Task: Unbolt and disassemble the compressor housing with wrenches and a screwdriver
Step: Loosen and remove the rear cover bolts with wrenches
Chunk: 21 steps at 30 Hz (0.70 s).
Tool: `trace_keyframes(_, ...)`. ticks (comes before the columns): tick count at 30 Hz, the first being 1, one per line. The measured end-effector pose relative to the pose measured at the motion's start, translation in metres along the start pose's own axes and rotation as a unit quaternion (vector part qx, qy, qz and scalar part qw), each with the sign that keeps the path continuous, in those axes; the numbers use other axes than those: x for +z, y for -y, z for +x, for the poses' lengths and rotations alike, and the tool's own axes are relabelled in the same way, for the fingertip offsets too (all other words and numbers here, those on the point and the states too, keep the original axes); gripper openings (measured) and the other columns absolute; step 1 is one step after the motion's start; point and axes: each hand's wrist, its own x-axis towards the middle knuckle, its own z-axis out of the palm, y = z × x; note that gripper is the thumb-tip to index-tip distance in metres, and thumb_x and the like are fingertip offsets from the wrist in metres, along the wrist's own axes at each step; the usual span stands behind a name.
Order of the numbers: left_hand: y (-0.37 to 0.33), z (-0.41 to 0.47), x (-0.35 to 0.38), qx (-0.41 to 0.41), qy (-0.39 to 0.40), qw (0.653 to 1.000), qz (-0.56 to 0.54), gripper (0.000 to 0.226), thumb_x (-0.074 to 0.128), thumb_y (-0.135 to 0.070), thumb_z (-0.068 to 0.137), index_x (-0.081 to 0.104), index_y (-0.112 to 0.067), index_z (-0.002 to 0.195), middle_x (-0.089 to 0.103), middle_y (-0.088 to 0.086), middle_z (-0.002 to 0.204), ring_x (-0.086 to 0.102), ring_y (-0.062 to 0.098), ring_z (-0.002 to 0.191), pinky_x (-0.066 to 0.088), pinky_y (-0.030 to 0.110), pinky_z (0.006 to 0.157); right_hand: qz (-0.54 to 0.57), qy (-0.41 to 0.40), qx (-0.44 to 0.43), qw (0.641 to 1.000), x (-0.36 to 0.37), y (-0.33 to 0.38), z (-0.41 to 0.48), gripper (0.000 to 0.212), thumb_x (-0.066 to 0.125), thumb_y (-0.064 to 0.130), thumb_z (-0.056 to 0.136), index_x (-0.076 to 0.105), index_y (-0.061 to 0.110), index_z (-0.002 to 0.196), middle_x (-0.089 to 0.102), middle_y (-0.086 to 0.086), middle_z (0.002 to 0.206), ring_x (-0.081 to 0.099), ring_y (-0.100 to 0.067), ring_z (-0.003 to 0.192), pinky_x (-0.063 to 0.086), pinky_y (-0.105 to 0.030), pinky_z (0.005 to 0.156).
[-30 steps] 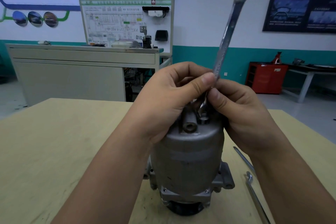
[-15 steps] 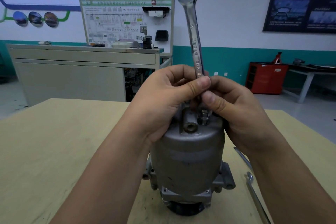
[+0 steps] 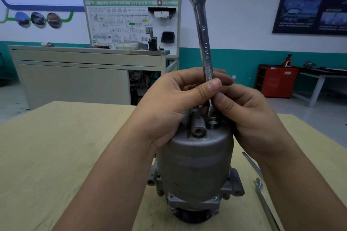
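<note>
A: Where is the compressor housing (image 3: 195,165)?

B: It stands upright on the desk (image 3: 56,155), between the person's two arms. That way the bolt (image 3: 213,123) is on top, where it is easy to reach.

A: Why does the wrench (image 3: 201,30) point up?

B: Its low end goes down to the bolt, so the long part sticks up. I think the person wants to turn the bolt loose.

A: What do the hands do?

B: The left hand (image 3: 169,107) pinches the wrench, thumb in front and fingers (image 3: 189,76) curled behind. The right hand (image 3: 249,116) pinches it just below, thumb on the metal. Two hands make it steady, I guess.

A: What can't you see?

B: The thumbs cover most of the wrench's low end, so I cannot tell if it sits snug on the bolt. Most of the right hand's fingers are hidden behind. Two more tools (image 3: 262,199) lie on the desk by the right arm. The arm covers part of them and the edge cuts one off, so I cannot tell what they are.
</note>
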Motion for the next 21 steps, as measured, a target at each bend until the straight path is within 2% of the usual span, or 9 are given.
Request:
trace_keyframes(3, -0.0010, 0.0001, -0.0007, -0.002, 0.019, 1.000, 0.008, 0.018, 0.060, -0.016, 0.078, 0.077, -0.021, 0.081, 0.072, -0.008, 0.099, 0.063, 0.005, 0.101, 0.049, 0.027, 0.088, -0.001, -0.004, -0.005, 1.000, 0.0022, 0.0004, 0.0000, 0.020, 0.062, 0.031, 0.071, 0.077, 0.023, 0.082, 0.070, 0.004, 0.068, 0.066, -0.006, 0.068, 0.052, -0.017, 0.066)
trace_keyframes(6, -0.0031, -0.0010, -0.0006, -0.007, 0.030, 0.999, -0.007, 0.023, 0.055, -0.010, 0.081, 0.077, -0.018, 0.080, 0.072, -0.007, 0.099, 0.063, 0.008, 0.094, 0.053, 0.021, 0.071, 0.005, -0.011, -0.001, 1.000, 0.0012, -0.0008, -0.0007, 0.019, 0.062, 0.030, 0.074, 0.076, 0.020, 0.081, 0.065, 0.004, 0.060, 0.061, -0.005, 0.059, 0.050, -0.015, 0.060)
trace_keyframes(7, -0.0030, -0.0010, -0.0008, -0.005, 0.030, 0.999, -0.013, 0.024, 0.055, -0.008, 0.081, 0.077, -0.017, 0.079, 0.072, -0.006, 0.098, 0.065, 0.009, 0.092, 0.054, 0.020, 0.070, 0.013, -0.018, 0.003, 1.000, 0.0004, -0.0008, -0.0009, 0.019, 0.061, 0.029, 0.076, 0.075, 0.019, 0.082, 0.061, 0.006, 0.056, 0.057, -0.003, 0.054, 0.047, -0.013, 0.057)
trace_keyframes(9, -0.0017, -0.0008, -0.0013, -0.003, 0.016, 1.000, -0.007, 0.024, 0.056, -0.006, 0.079, 0.077, -0.017, 0.074, 0.072, -0.003, 0.094, 0.068, 0.013, 0.082, 0.054, 0.027, 0.078, 0.031, -0.036, 0.011, 0.999, -0.0003, -0.0002, -0.0005, 0.018, 0.059, 0.029, 0.076, 0.075, 0.022, 0.082, 0.054, 0.009, 0.051, 0.049, 0.000, 0.047, 0.042, -0.011, 0.051)
trace_keyframes(11, 0.0004, -0.0006, -0.0005, -0.003, 0.012, 1.000, -0.011, 0.023, 0.056, -0.005, 0.078, 0.075, -0.015, 0.071, 0.071, 0.001, 0.088, 0.066, 0.021, 0.063, 0.056, 0.033, 0.073, 0.027, -0.042, 0.009, 0.999, 0.0002, -0.0001, -0.0008, 0.016, 0.062, 0.030, 0.074, 0.076, 0.026, 0.082, 0.052, 0.010, 0.050, 0.046, 0.001, 0.046, 0.041, -0.010, 0.050)
trace_keyframes(14, 0.0011, -0.0005, 0.0032, 0.001, -0.004, 1.000, -0.017, 0.021, 0.056, -0.007, 0.079, 0.073, -0.015, 0.070, 0.069, 0.005, 0.078, 0.061, 0.021, 0.053, 0.055, 0.032, 0.065, 0.023, -0.048, 0.007, 0.999, 0.0034, -0.0005, -0.0009, 0.017, 0.062, 0.031, 0.077, 0.075, 0.023, 0.082, 0.053, 0.009, 0.050, 0.048, 0.001, 0.048, 0.042, -0.011, 0.052)
trace_keyframes(18, 0.0009, 0.0001, 0.0040, 0.011, -0.047, 0.998, -0.025, 0.021, 0.057, -0.011, 0.077, 0.074, -0.016, 0.066, 0.070, -0.002, 0.075, 0.065, 0.010, 0.070, 0.054, 0.021, 0.070, 0.020, -0.041, 0.006, 0.999, 0.0024, 0.0012, -0.0016, 0.018, 0.067, 0.039, 0.076, 0.075, 0.025, 0.083, 0.065, 0.010, 0.066, 0.060, 0.001, 0.065, 0.049, -0.013, 0.062)
trace_keyframes(21, 0.0000, -0.0002, 0.0039, 0.015, -0.064, 0.997, -0.035, 0.020, 0.057, -0.013, 0.077, 0.073, -0.016, 0.066, 0.068, -0.004, 0.070, 0.065, 0.008, 0.069, 0.052, 0.019, 0.068, 0.007, -0.024, 0.004, 1.000, 0.0003, 0.0017, -0.0019, 0.026, 0.062, 0.044, 0.071, 0.075, 0.027, 0.084, 0.070, 0.008, 0.080, 0.065, -0.005, 0.081, 0.052, -0.018, 0.072)
